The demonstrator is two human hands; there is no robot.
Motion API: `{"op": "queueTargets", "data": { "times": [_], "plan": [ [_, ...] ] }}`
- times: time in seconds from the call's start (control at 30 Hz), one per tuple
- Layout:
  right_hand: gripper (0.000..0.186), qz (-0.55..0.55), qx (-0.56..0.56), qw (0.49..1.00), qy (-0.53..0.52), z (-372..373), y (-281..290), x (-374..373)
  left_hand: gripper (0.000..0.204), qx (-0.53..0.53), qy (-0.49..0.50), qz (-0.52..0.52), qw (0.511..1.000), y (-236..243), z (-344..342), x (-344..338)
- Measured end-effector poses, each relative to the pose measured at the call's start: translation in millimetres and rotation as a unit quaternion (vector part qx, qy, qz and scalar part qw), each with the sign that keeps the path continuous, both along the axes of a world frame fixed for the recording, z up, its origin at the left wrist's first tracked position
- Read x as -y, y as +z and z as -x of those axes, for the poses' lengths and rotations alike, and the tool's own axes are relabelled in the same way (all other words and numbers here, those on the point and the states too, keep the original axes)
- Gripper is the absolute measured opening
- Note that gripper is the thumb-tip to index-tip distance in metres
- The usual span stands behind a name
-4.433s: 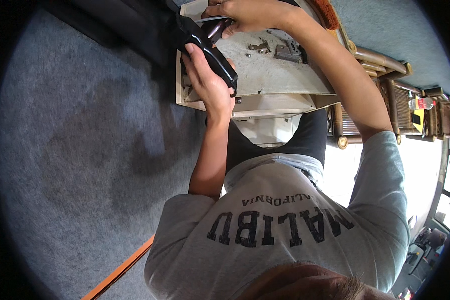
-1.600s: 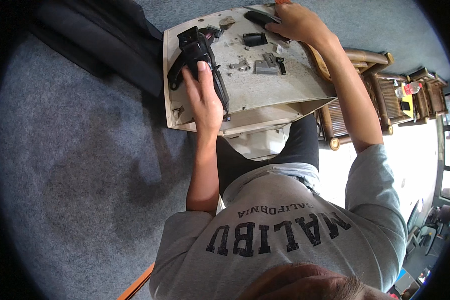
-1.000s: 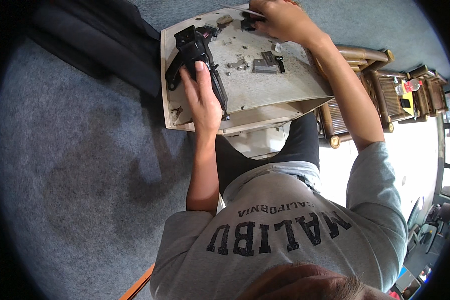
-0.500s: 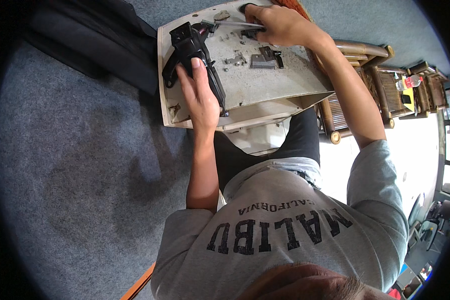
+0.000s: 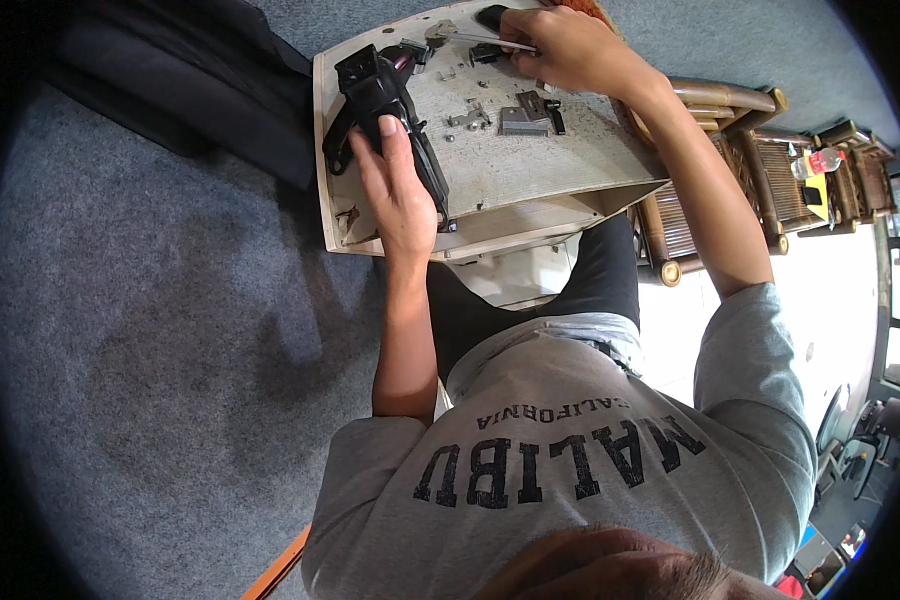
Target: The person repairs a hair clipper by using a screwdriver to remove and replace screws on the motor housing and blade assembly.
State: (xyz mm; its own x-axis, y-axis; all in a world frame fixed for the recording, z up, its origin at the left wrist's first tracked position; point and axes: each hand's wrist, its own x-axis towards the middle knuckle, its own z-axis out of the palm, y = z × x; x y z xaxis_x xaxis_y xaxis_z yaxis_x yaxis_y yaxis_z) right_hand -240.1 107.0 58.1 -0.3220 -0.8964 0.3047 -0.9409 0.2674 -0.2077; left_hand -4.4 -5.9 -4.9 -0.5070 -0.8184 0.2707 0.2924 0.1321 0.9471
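A black, curved plastic device [image 5: 370,95] lies on the left part of a beige worn board [image 5: 530,170]. My left hand [image 5: 395,185] lies over the device's lower half and grips it, thumb along its side. At the board's far edge my right hand [image 5: 560,45] pinches a thin metal tool [image 5: 475,38] whose tip points left toward the device's top end. Small metal parts and screws [image 5: 525,112] lie scattered on the board between my hands. A small dark part [image 5: 492,15] sits at the far edge by my right fingers.
The board rests over my lap above grey carpet [image 5: 150,330]. A black bag or cloth [image 5: 200,70] lies left of the board. Wooden cane furniture [image 5: 770,150] stands to the right, with a bottle [image 5: 820,160] on it. An orange strip [image 5: 275,570] shows at the bottom.
My right hand has moved left along the board's far edge and now holds the thin metal tool toward the device. My left hand has stayed on the black device.
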Motion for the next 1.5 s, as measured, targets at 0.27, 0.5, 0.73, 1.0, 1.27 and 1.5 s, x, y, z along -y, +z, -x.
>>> {"op": "queueTargets", "data": {
  "times": [0.27,0.5,0.73,1.0,1.27,1.5],
  "plan": [
    [0.043,0.03,0.028,0.999,0.005,-13.7,-0.5,-38.8,0.05,0.017,0.006,-0.01,1.0,1.5,0.2,0.8],
    [0.048,0.01,-0.009,0.999,0.046,-43.0,-9.5,-61.1,0.047,0.01,0.001,-0.015,1.0,1.7,-1.8,-0.1],
    [0.033,0.069,-0.032,0.996,0.046,-18.3,-18.5,-50.2,0.053,0.017,-0.018,-0.039,0.999,11.8,-3.7,-6.3],
    [0.032,0.067,0.021,0.997,0.015,0.3,-19.4,-46.5,0.051,0.017,-0.029,-0.032,0.999,13.1,-4.9,-6.6],
    [0.037,0.034,0.152,0.988,-0.007,2.9,-5.2,-47.4,0.055,0.015,-0.03,-0.03,0.999,11.2,-4.4,-6.0],
    [0.037,0.007,0.202,0.978,-0.052,-7.9,6.1,-51.0,0.055,0.028,-0.03,-0.029,0.999,13.1,-5.9,-7.1]
  ]
}}
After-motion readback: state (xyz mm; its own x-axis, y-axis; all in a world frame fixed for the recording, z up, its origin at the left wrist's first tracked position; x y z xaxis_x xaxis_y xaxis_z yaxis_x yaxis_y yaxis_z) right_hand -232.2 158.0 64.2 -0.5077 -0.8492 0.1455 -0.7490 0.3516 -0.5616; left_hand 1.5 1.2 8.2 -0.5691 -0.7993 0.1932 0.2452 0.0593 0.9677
